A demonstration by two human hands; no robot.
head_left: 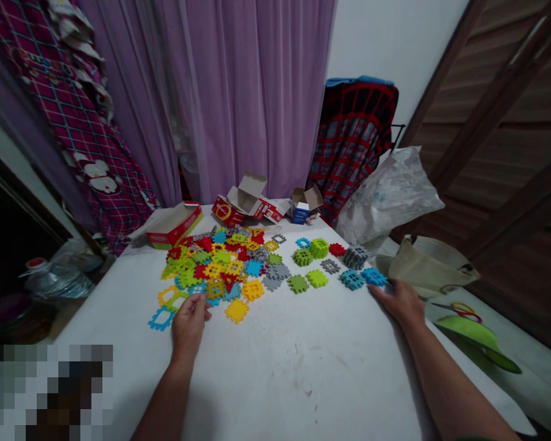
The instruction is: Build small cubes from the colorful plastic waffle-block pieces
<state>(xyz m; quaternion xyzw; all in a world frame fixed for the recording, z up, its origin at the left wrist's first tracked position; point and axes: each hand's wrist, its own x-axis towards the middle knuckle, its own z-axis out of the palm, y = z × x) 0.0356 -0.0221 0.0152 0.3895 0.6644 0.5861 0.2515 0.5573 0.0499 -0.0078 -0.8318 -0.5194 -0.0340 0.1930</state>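
Observation:
A heap of notched plastic building tiles [213, 260] in several colours covers the left middle of the white table. My left hand [190, 320] is at the heap's near edge, fingers curled together beside a green tile frame [178, 301] and a blue tile frame [160, 319]; what it pinches, if anything, is hidden. Over on the right, my right hand [400, 301] has thumb and fingers around the near right edge of a small stack of blue tiles [374, 277]. Near it are a teal stack [351, 280], a grey stack [356, 257] and green stacks [319, 248].
Opened cardboard boxes [250, 199] and a red box [174, 226] stand along the table's back. Beyond the right edge are a beige bag [429, 263], a white plastic bag [390, 190], scissors [461, 311] and a green cap-like item [477, 340]. A large bottle [55, 282] is left of the table.

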